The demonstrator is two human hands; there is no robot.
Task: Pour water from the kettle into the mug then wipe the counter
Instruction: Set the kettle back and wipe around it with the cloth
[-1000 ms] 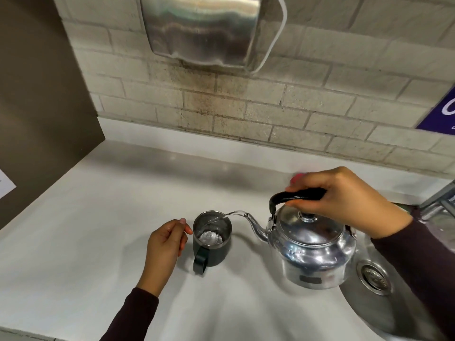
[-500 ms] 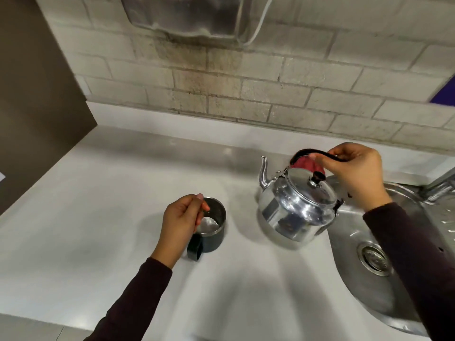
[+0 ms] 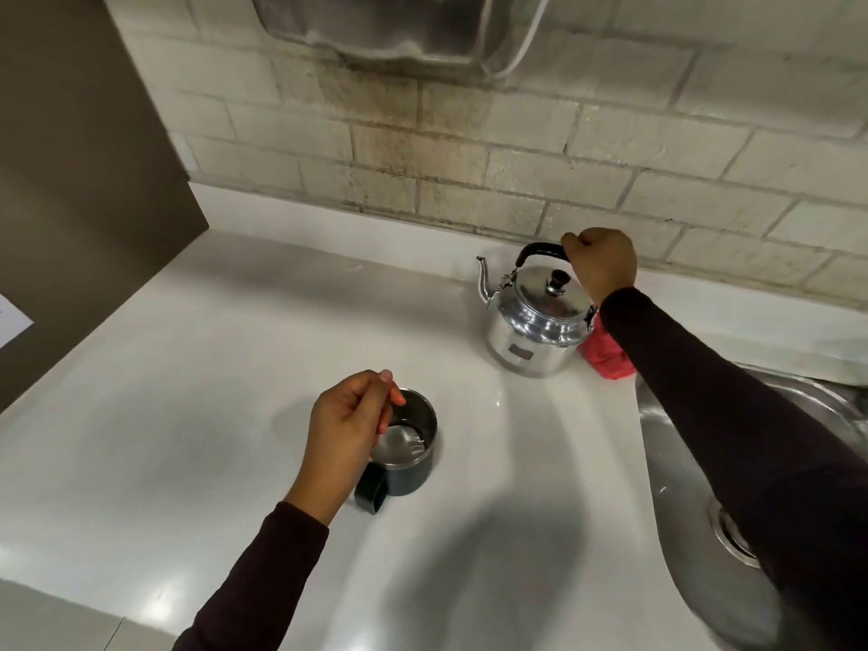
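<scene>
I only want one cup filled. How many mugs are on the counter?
1. The dark mug stands mid-counter, under the left hand, in front and left of the kettle. No other mug shows.

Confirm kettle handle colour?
Black, on a shiny silver kettle; the handle shows best in the head view.

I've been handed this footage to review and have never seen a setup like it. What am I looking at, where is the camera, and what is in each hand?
There is no machine here: a person wears one wide-angle camera on the head, looking down at their own hands. The right hand grips the black handle of a shiny metal kettle, which stands upright on the white counter near the brick wall. A red cloth lies beside the kettle. The left hand holds the rim of a dark mug with water inside. A steel sink is at the right.
</scene>
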